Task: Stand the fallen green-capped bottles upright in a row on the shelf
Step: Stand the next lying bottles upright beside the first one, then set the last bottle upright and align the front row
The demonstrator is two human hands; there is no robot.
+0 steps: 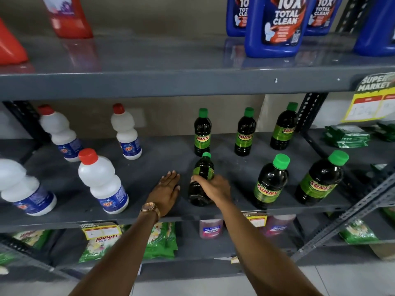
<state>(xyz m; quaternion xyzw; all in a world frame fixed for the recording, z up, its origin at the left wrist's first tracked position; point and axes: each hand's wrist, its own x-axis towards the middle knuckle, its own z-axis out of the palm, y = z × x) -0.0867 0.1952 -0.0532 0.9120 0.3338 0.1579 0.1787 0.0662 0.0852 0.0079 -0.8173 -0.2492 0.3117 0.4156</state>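
A dark green-capped bottle [202, 178] lies on its side on the grey middle shelf [149, 167], cap pointing to the back. My right hand [213, 186] is closed over its middle. My left hand [167, 190] rests flat and open on the shelf just left of it, not touching it. Three green-capped bottles stand upright in the back row: one [202, 133], a second [245, 133] and a third [283, 128]. Two more stand at the front right, one [270, 182] beside another [319, 180].
White red-capped bottles [102, 182] stand on the left half of the same shelf. Blue cleaner jugs [275, 26] and red jugs [70, 16] fill the shelf above. Green packets [160, 240] and pink bottles sit on the shelf below. A slotted metal upright [310, 112] borders the right.
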